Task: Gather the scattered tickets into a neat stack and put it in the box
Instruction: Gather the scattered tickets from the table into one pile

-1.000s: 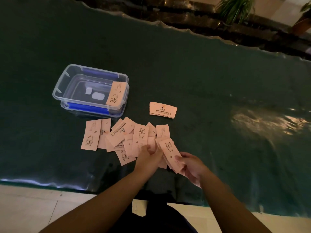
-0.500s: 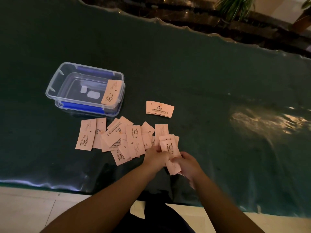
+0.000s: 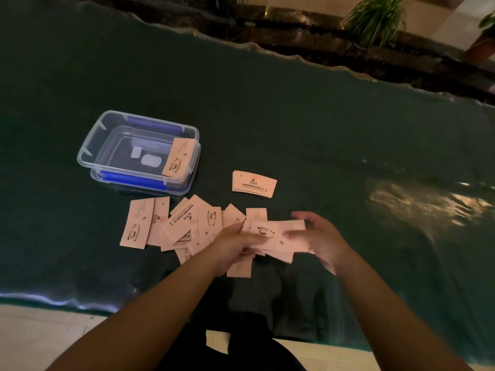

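Both hands hold a small bunch of pink tickets (image 3: 278, 234) above the green table (image 3: 294, 129).

The left hand (image 3: 235, 245) pinches the bunch's left end and the right hand (image 3: 321, 242) grips its right end, fingers curled loosely — forearms reaching in from the near edge. The top ticket shows a coffee-cup drawing; its small print is unreadable. Left of the hands lie the scattered tickets (image 3: 171, 226), one reading "COFFEE". A neat little stack (image 3: 254, 183) sits apart beyond them. The clear box (image 3: 139, 153) stands further left — one ticket (image 3: 179, 159) leans inside it.
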Demonstrator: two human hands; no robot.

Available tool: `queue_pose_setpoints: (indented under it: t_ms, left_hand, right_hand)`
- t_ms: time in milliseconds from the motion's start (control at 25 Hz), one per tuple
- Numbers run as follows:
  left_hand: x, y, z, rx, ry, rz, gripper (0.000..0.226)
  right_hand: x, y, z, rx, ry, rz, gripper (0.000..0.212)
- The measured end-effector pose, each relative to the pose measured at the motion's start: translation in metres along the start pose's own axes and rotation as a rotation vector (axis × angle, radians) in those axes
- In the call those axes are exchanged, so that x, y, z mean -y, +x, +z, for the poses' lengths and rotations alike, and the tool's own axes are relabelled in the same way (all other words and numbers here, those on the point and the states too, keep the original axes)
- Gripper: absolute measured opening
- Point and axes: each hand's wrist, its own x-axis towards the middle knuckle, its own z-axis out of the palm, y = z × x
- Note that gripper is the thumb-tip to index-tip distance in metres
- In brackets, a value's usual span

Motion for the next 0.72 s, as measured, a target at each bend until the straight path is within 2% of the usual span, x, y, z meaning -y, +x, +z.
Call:
queue_pose_setpoints:
  t_ms: [120,200,280,400,480,600,720]
  left_hand:
    - [0.011,-0.002,0.010,0.009,-0.210,-0.074,0.053]
    - [0.020,-0.001,0.022,-0.023,-0.269,-0.065,0.054]
    - [0.028,-0.002,0.032,-0.066,-0.212,-0.034,0.053]
    - [0.026,-0.007,0.034,-0.164,0.013,-0.027,0.040]
    - [0.025,-0.011,0.030,-0.217,0.142,-0.027,0.039]
    - [0.028,-0.017,0.019,-0.300,0.280,-0.004,0.041]
    - [0.031,-0.025,0.011,-0.297,0.372,0.012,0.033]
  right_hand:
    - [-0.008,0.003,0.015,-0.162,0.495,0.081,0.054]
    - [-0.019,0.002,0.032,-0.136,0.729,0.168,0.040]
    - [-0.030,-0.001,0.048,-0.094,0.798,0.259,0.030]
    - [-0.034,0.005,0.056,-0.101,0.701,0.300,0.029]
    - [-0.026,0.015,0.054,-0.101,0.517,0.286,0.029]
    - [-0.010,0.033,0.057,-0.068,0.228,0.272,0.040]
    - [-0.002,0.051,0.076,-0.083,0.048,0.265,0.042]
